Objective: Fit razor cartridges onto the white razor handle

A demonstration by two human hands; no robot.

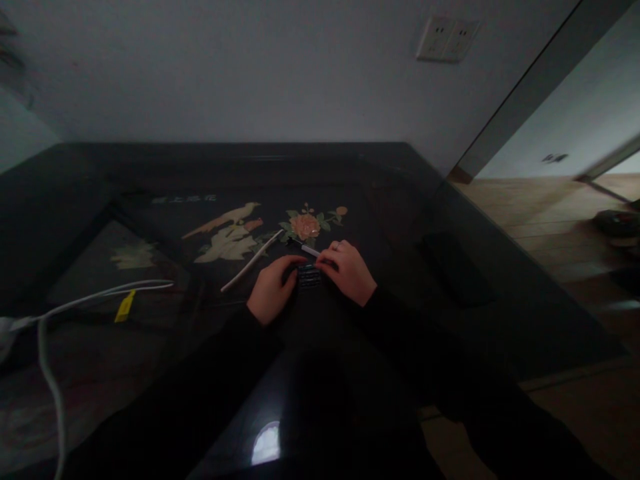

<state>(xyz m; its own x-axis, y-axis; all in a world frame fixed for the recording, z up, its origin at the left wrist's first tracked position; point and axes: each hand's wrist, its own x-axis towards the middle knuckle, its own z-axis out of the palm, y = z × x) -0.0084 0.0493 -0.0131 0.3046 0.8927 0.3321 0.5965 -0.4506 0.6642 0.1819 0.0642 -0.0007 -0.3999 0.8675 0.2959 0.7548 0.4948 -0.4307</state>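
My left hand [273, 288] is closed around the left side of a small dark block [309, 276] with shiny rows across it, thumb and forefinger at its edges. It lies low on the dark glossy tabletop. Across from it, my right hand [350, 271] pinches a slim pen-like tool [311, 251] with a pale grey handle. Its thin end points away to the upper left, and its exact kind is too dim to tell. The right fingertips are close to the block's right edge. A pale thin strip [251, 261] lies slantwise beyond my left hand.
The dark table [400, 200] bears a bird-and-flower picture [304, 227]. White cables [110, 291] with a yellow tag [125, 307] run along the left. A dark flat object [456, 269] lies at the right. Behind stands a wall with sockets [447, 39].
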